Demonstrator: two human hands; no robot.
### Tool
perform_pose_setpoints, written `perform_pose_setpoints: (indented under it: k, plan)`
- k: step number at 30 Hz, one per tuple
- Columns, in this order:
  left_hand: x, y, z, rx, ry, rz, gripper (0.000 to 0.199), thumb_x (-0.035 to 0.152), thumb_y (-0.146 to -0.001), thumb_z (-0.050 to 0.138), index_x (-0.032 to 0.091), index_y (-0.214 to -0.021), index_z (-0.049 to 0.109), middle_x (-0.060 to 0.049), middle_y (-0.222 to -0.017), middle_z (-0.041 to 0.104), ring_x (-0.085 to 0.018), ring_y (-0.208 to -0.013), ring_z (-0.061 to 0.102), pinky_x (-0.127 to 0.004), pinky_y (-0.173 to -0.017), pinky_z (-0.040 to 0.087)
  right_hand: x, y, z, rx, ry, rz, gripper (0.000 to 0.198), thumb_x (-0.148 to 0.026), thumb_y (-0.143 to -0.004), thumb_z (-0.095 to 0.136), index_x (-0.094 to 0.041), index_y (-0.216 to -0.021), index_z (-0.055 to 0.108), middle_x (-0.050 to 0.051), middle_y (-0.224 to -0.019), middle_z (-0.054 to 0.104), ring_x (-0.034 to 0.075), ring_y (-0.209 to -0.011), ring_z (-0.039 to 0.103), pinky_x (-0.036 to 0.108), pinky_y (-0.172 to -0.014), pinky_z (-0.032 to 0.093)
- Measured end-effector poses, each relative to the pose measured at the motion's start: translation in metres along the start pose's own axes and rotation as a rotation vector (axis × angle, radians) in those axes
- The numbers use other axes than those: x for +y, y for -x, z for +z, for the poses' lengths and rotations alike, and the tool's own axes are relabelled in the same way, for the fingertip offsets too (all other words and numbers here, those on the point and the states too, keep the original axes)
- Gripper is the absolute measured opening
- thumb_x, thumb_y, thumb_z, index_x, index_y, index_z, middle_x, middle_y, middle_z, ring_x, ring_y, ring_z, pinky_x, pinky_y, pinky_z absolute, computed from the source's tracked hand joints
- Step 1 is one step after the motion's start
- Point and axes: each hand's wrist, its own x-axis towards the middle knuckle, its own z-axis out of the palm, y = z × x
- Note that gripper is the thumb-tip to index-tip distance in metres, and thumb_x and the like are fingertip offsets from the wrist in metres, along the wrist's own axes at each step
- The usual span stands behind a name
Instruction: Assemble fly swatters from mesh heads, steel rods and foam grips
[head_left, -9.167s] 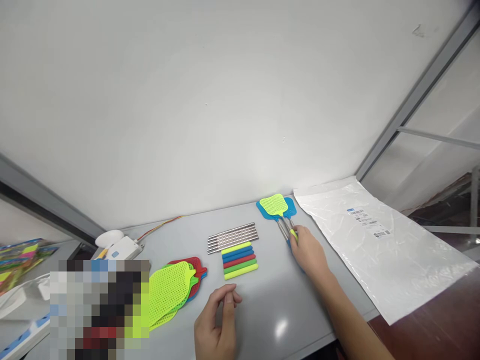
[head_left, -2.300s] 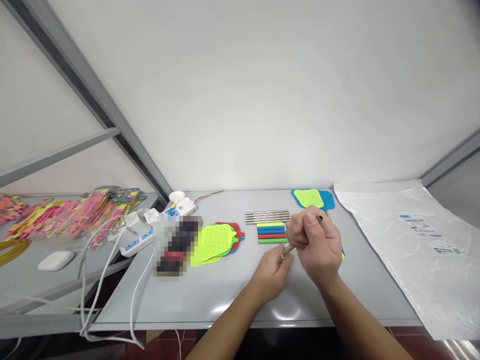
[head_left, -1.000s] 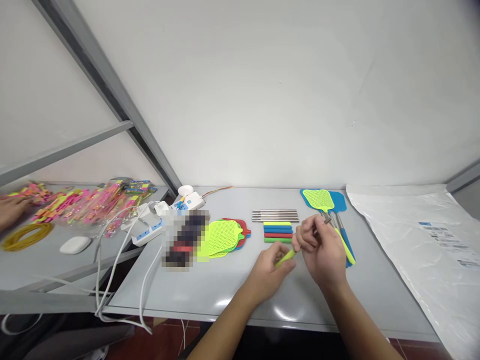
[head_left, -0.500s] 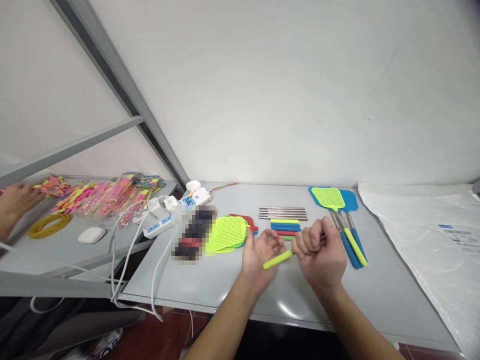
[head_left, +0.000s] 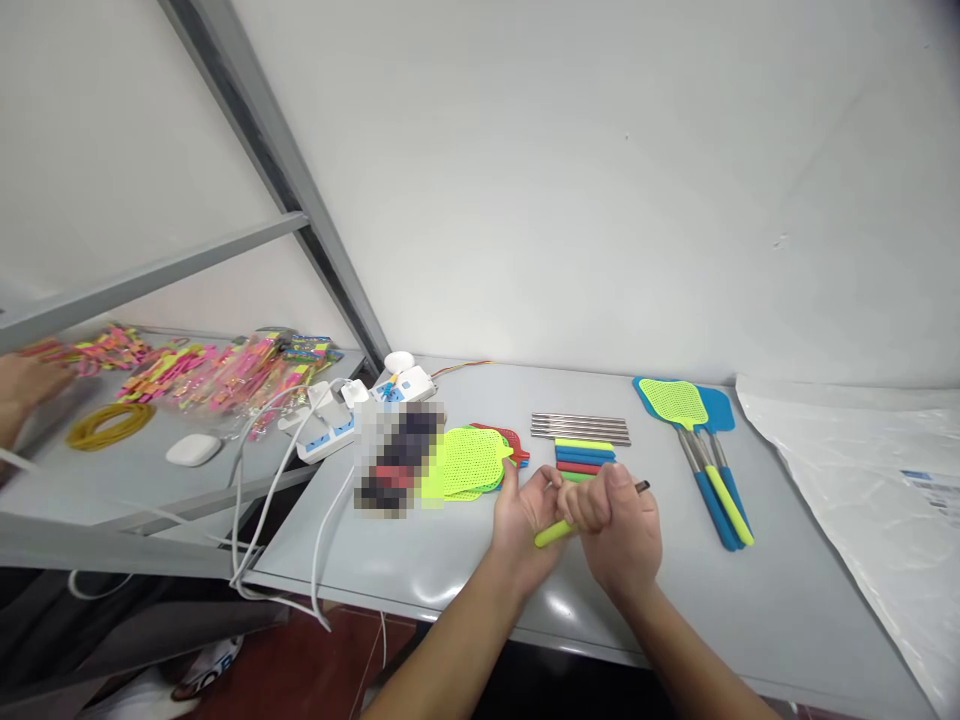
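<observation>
My right hand (head_left: 619,530) is closed in a fist around a fly swatter rod with a yellow-green handle (head_left: 553,534). The rod's dark metal tip (head_left: 642,486) pokes out past the thumb side. My left hand (head_left: 525,520) is open, palm up, thumb apart and fingers loosely curled, beside the handle's free end. Behind the hands lie several coloured handles (head_left: 585,454) and a row of metal rods (head_left: 581,428). A stack of mesh swatter heads (head_left: 472,462) is left of them. Assembled fly swatters (head_left: 694,445) with blue and yellow-green parts lie to the right.
White plastic wrapping (head_left: 862,480) covers the table's right end. Power strips (head_left: 326,435) with white cables stand at left, beside a blurred-out object (head_left: 401,465). On the neighbouring table are pink and yellow pieces (head_left: 240,375), a yellow coil (head_left: 109,427) and another person's hand (head_left: 30,385).
My right hand has moved left and slightly down, closer to my left palm, and the rod's tip shows more clearly. The whole view has shifted, so the table's things appear farther right.
</observation>
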Motion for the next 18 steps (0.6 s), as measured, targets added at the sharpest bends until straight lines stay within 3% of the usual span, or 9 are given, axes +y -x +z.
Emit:
perform_pose_setpoints:
  k: [13,18]
  plan:
    - [0.0004,-0.0014,-0.0035,0.004,0.002,-0.009,0.068,0.076,-0.083,0.025,0.016,-0.074,0.054,0.000,-0.053,0.045,-0.013,-0.052,0.044,-0.024,-0.055,0.038,0.0079,0.0020,-0.0037,-0.009,0.015,0.006,0.053,-0.050,-0.090,0.052,-0.021,-0.049,0.035,-0.007,-0.040,0.028,0.009,-0.040,0.028,0.027,-0.045,0.032]
    - [-0.0016,-0.0030,0.0003,-0.006,0.000,-0.056,0.065,0.076,-0.083,0.029,0.016,-0.074,0.054,0.000,-0.059,0.048,-0.013,-0.056,0.047,-0.023,-0.056,0.038,0.0041,0.0028,-0.0012,-0.076,-0.003,0.027,0.051,-0.047,-0.089,0.055,-0.020,-0.049,0.038,-0.007,-0.042,0.029,0.008,-0.041,0.028,0.026,-0.045,0.030]
